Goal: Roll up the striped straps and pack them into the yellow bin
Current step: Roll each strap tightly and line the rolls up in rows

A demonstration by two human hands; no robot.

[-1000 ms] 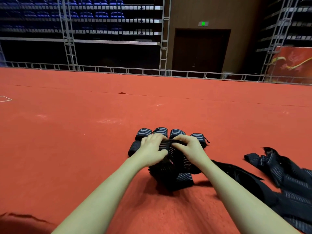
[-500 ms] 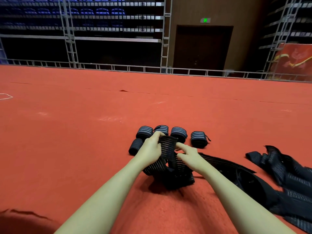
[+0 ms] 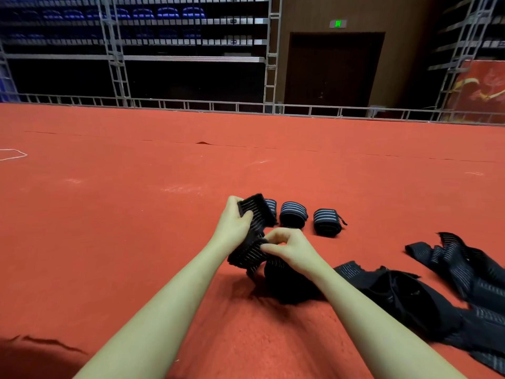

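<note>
My left hand point(image 3: 234, 222) grips the upper end of a black striped strap point(image 3: 255, 214), lifted above the red floor. Just below it, my right hand point(image 3: 289, 248) pinches the same strap lower down, and the rest of it hangs in a loose heap point(image 3: 289, 285) under my right wrist. Rolled straps point(image 3: 293, 214) lie in a row behind my hands, one point(image 3: 327, 222) at the right end, others partly hidden by the held strap. No yellow bin is in view.
A pile of unrolled striped straps point(image 3: 464, 272) lies on the red carpet point(image 3: 109, 214) at the right, stretching to the lower right edge. A metal rail point(image 3: 246, 106) and scaffold stands border the far side of the floor.
Both hands lifted the strap upward off the heap. My left hand rose and now covers the left rolls; my right hand moved closer under it along the strap.
</note>
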